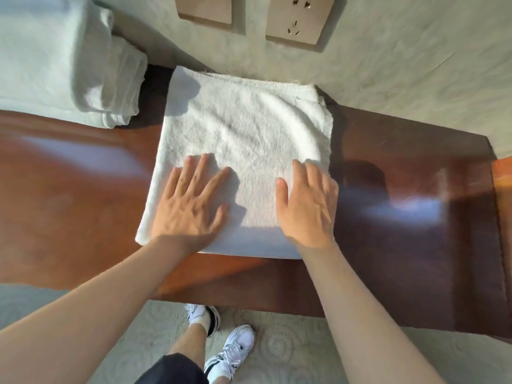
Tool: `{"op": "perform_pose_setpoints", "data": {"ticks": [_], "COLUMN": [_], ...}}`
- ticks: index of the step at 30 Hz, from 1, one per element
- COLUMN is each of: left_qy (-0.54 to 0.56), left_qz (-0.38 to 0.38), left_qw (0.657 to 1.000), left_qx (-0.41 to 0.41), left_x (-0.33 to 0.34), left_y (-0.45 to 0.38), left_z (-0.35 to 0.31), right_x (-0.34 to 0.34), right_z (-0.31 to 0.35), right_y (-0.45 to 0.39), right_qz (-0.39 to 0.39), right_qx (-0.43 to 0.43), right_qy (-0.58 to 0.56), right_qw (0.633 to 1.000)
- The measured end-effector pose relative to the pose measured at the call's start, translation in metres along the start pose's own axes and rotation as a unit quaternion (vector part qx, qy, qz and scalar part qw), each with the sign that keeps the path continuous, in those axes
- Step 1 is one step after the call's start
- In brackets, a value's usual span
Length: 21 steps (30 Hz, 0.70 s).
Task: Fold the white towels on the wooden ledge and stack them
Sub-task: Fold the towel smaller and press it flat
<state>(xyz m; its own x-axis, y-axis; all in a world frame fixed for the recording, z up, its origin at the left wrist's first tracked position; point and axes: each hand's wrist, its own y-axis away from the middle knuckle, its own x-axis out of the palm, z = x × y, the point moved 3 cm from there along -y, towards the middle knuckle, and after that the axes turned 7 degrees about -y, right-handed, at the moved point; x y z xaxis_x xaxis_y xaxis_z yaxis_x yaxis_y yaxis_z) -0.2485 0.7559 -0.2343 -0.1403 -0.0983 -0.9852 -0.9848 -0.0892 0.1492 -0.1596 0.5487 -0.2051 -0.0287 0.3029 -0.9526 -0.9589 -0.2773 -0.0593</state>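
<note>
**Both hands flat on a folded towel on the ledge**

The landmark here is the folded white terry towel, lying in the middle of the glossy reddish-brown wooden ledge. To its left, at the far corner of the ledge, sits a stack of folded white towels, close beside it but not touching, with a dark strip of wood showing between them. Behind the towel rises a pale textured wall carrying two tan square socket plates, set side by side above the towel's far edge. To the right of the towel the ledge is bare, dark and shadowed, with a bright glare patch on the polish. Below the towel's near edge, past the front of the ledge, a pale patterned carpet shows, with the person's white and black trainers on it.

The towel is a roughly square, several-layered fold; its far edge shows a stitched hem with loose threads, and layers peek out at its right side. Its far edge touches the wall.

The left hand rests palm-down on the towel's near left part, fingers straight and spread. The right hand rests on the near right part, fingers straight, along the right edge. The hands are apart, gripping nothing.
</note>
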Motion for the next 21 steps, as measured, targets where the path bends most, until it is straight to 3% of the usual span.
{"op": "perform_pose_setpoints", "data": {"ticks": [2, 5, 6, 8, 10, 11, 12, 15, 16, 17, 20, 21], "left_qy": [0.003, 0.019, 0.021, 0.022, 0.021, 0.018, 0.016, 0.024, 0.025, 0.023, 0.017, 0.013], "left_qz": [0.002, 0.0, -0.002, -0.003, -0.003, 0.003, 0.008, 0.008, 0.008, 0.007, 0.006, 0.007], "left_qw": [1.0, 1.0, 0.999, 0.999, 1.0, 1.0, 1.0, 1.0, 1.0, 1.0, 1.0, 1.0], "left_qx": [-0.011, -0.023, -0.024, -0.025, -0.022, -0.018, -0.015, -0.015, -0.012, -0.011, -0.013, -0.013], "left_x": [0.0, 0.002, 0.003, 0.004, 0.003, 0.003, 0.003, 0.002, 0.001, 0.001, 0.001, 0.001], "left_y": [0.0, 0.004, 0.005, 0.005, 0.002, 0.001, 0.0, 0.004, 0.003, 0.002, 0.001, 0.0], "left_z": [-0.003, -0.001, 0.0, 0.001, 0.001, 0.001, 0.001, 0.001, 0.0, 0.0, 0.0, 0.0], "right_x": [0.012, 0.039, 0.042, 0.039, 0.031, 0.028, 0.027, 0.038, 0.041, 0.043, 0.043, 0.043], "right_z": [0.029, 0.038, 0.023, -0.012, -0.037, -0.034, -0.022, 0.016, 0.012, 0.002, -0.015, -0.006], "right_y": [-0.019, -0.028, -0.038, -0.069, -0.103, -0.111, -0.112, -0.091, -0.093, -0.103, -0.139, -0.141], "right_qz": [0.031, 0.125, 0.127, 0.096, 0.076, 0.059, 0.043, 0.089, 0.104, 0.11, 0.083, 0.069], "right_qx": [-0.005, -0.172, -0.178, -0.058, 0.144, 0.178, 0.143, -0.134, -0.159, -0.13, 0.085, 0.107], "right_qy": [-0.029, -0.006, 0.011, 0.034, 0.011, 0.013, 0.025, 0.026, 0.034, 0.029, 0.003, 0.005], "right_qw": [0.999, 0.977, 0.976, 0.993, 0.987, 0.982, 0.988, 0.987, 0.981, 0.985, 0.993, 0.992]}}
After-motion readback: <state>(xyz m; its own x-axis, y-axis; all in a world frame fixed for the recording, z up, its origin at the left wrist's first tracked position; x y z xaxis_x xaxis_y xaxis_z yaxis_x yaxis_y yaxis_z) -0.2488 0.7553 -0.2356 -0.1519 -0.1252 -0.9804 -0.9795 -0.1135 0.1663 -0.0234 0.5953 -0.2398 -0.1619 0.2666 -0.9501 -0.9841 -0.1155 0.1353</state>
